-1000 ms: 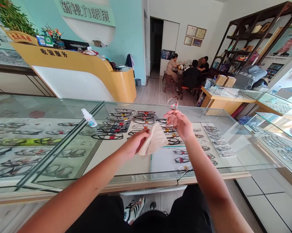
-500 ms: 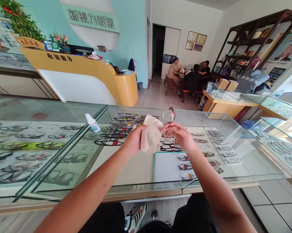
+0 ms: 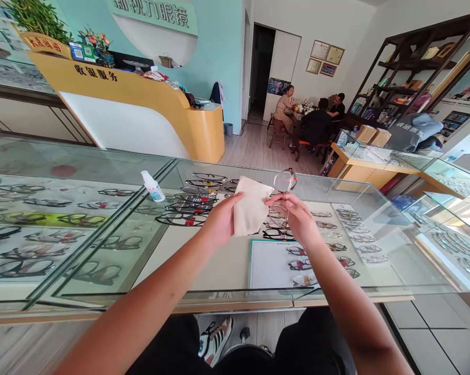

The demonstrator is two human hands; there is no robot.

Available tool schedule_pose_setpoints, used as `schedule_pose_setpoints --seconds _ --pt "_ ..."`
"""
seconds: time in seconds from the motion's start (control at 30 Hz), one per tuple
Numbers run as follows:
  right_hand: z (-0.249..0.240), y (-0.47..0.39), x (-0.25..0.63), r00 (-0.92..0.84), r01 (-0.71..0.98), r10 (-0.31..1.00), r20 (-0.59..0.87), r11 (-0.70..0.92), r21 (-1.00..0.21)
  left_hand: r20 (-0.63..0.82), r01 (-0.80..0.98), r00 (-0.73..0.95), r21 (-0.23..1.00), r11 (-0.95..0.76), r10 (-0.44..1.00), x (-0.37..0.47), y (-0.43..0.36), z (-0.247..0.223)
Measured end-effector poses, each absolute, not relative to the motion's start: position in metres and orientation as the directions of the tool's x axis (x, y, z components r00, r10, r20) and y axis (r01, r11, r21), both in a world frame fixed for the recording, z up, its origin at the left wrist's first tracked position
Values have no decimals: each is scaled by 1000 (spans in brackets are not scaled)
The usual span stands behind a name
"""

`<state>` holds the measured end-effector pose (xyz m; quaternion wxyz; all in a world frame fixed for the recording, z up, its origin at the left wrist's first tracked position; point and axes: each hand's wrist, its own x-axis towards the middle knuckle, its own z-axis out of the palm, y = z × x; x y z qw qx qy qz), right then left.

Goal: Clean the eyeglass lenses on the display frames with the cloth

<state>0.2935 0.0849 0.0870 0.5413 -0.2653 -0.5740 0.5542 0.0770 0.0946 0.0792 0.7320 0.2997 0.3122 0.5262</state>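
Note:
My left hand [image 3: 224,214] is closed on a beige cloth [image 3: 251,206], which hangs in front of me above the glass counter. Just right of the cloth, my right hand [image 3: 297,214] pinches a pair of eyeglasses [image 3: 284,180] near the bridge. The glasses are turned on end, one lens above the fingers and the other below. Fingertips of my right hand are close to the cloth's right edge; whether they touch it I cannot tell. A white spray bottle [image 3: 152,186] stands on the counter to the left.
The glass display counter [image 3: 203,265] spans the view, with several rows of spectacle frames [image 3: 184,219] inside. Behind it is a yellow and white cashier desk [image 3: 203,130]. Several people [image 3: 315,125] sit round a table at the back. Another glass showcase [image 3: 446,208] stands at the right.
The camera view has shifted slightly. The cloth is now spread flatter towards me, and the eyeglasses have turned a little so the upper lens faces me more. Both hands keep their holds.

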Motion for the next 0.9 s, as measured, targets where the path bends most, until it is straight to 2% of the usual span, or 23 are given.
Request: schedule_pose_setpoints --seconds 0.2,0.33,0.6,0.77,0.9 --pt "87 85 293 -285 -328 901 326 228 -917 -105 -581 301 768 270 948 77 95 78" --pt "85 84 294 -307 -318 877 370 272 -908 -105 -569 322 773 280 941 77 98 72" --pt "87 83 295 -212 -303 903 374 303 -904 -137 -513 383 791 334 913 78 103 61" --pt "93 87 300 -97 -325 913 396 347 -880 -184 -388 462 838 384 868 79 100 61" --pt "96 90 304 -43 -285 921 387 360 -888 -206 -281 447 892 355 871 77 101 56"
